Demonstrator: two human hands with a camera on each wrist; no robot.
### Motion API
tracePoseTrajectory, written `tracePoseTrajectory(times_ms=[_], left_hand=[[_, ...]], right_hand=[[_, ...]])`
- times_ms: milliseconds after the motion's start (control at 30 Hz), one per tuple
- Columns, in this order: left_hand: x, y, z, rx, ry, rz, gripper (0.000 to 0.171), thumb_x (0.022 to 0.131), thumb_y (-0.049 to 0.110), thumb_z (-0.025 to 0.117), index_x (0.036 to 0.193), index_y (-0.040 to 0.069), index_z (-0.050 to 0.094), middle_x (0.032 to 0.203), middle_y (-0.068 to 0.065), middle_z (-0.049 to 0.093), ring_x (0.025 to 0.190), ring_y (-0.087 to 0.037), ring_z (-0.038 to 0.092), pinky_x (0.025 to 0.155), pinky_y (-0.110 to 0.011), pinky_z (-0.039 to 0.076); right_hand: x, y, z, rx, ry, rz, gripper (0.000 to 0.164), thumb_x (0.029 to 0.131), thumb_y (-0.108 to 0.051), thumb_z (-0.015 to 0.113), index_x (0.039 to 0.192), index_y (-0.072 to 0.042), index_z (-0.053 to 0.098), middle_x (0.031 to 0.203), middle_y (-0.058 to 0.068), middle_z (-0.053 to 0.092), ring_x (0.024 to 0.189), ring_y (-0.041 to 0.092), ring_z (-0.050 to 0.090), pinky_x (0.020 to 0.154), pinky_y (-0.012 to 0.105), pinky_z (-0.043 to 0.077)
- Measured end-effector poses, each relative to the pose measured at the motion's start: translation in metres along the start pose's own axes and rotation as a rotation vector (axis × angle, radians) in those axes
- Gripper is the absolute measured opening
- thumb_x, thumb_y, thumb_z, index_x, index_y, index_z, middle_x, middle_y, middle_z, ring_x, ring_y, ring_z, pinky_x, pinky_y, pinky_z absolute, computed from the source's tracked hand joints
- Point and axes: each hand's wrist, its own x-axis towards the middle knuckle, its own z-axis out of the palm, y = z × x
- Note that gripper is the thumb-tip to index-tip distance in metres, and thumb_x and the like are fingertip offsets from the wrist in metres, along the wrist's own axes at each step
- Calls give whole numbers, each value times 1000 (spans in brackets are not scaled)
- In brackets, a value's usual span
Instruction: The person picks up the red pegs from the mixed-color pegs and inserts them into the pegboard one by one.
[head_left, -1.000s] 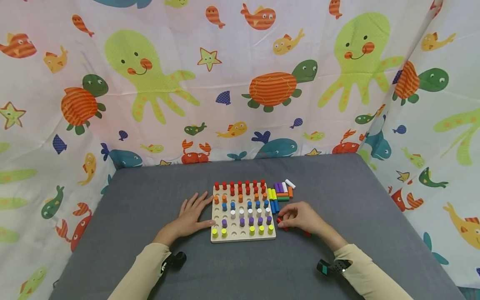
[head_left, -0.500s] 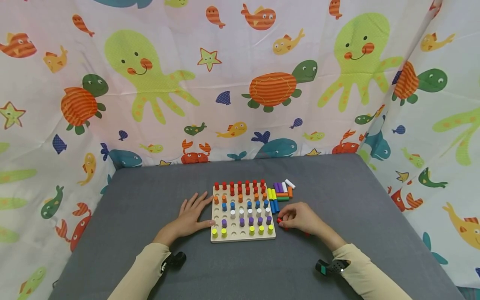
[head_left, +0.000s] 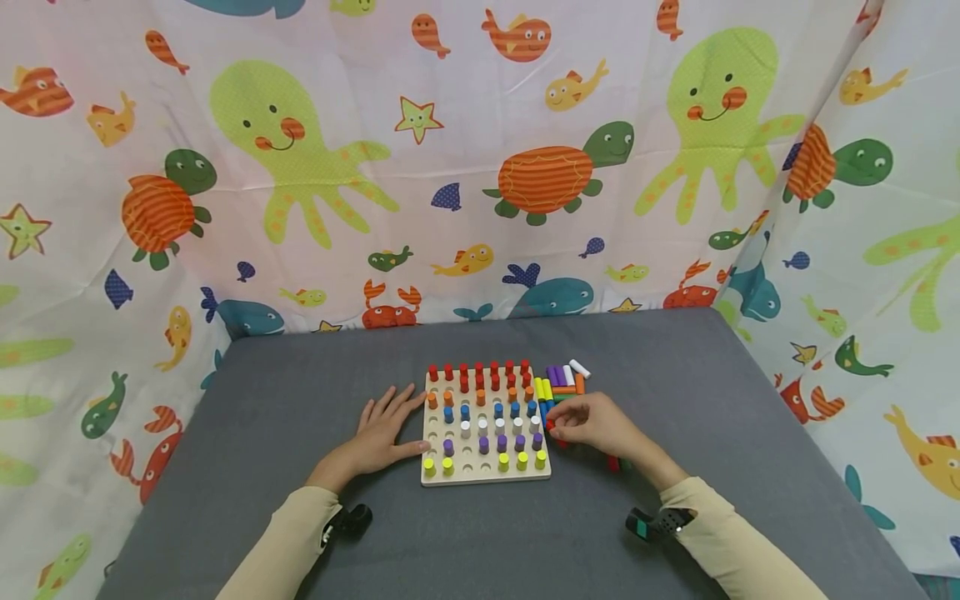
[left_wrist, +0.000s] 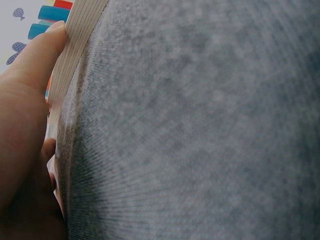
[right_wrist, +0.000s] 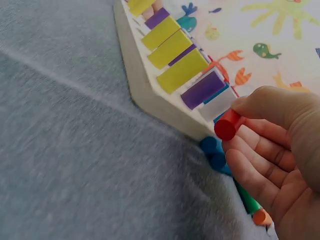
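A wooden pegboard (head_left: 486,477) lies on the grey table, with rows of red, orange, blue, white, purple and yellow pegs and some bare holes. My left hand (head_left: 380,440) rests at its left side with fingers spread; the thumb touches the board's edge, also in the left wrist view. Thumb and fingers of my right hand (head_left: 596,423) pinch a red peg (right_wrist: 227,126) just off the board's right edge. In the right wrist view, this peg's round end faces the camera, close to a white peg (right_wrist: 218,106) standing in the board.
Loose pegs lie right of the board: yellow pegs (head_left: 543,387), purple pegs (head_left: 557,376), a white peg (head_left: 580,367), an orange peg (head_left: 580,384), and blue ones partly behind my right hand. Another red peg (head_left: 613,463) lies under the right wrist. A patterned curtain (head_left: 465,200) stands behind the table.
My right hand has moved slightly up and left with the red peg, closer to the board's edge and the blue pegs. The left hand has stayed put.
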Motion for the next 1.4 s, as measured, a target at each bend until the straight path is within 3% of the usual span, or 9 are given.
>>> tracePoseTrajectory(times_ms=[400,700,867,1033,1233,1400], left_hand=[[-2,4,-4,-11,10,11,91,87,64,63,158,23,26,166,-14,18,153,-46,6,115,-72,-1],[-1,6,-6,12,-30,-26,90,87,62,64,159,27,23,168,-8,15,155,-41,4,117,-71,0],[-1,7,-7,15,-29,-25,90,87,63,63,159,27,23,168,-8,15,155,-41,4,118,-71,0],[-2,7,-7,10,-26,-23,91,87,62,64,159,26,23,168,-8,14,155,-41,4,118,-70,-1],[-1,6,-6,8,-19,-15,91,87,62,65,159,25,24,168,-10,16,154,-42,5,117,-71,0],[0,4,-5,13,-26,-20,91,87,65,63,159,27,23,168,-8,15,155,-41,4,118,-70,0]], right_hand=[[28,-28,5,72,50,-59,24,88,-23,75,109,-11,75,92,7,72,79,15,64,68,25,55],[61,-43,21,161,83,-116,27,91,-21,73,113,-6,72,93,7,71,78,18,64,69,33,56],[77,-52,29,210,119,-114,26,90,-19,72,113,-6,69,94,7,69,77,18,61,64,33,53],[91,-64,34,227,154,-109,24,89,-16,73,110,-5,68,95,7,68,86,22,62,70,32,52],[106,-72,42,249,146,-119,17,89,-13,73,105,-11,69,98,9,69,89,26,63,76,48,55],[112,-79,46,209,141,-151,18,90,-15,72,107,-9,69,101,14,70,90,27,64,74,35,54]])
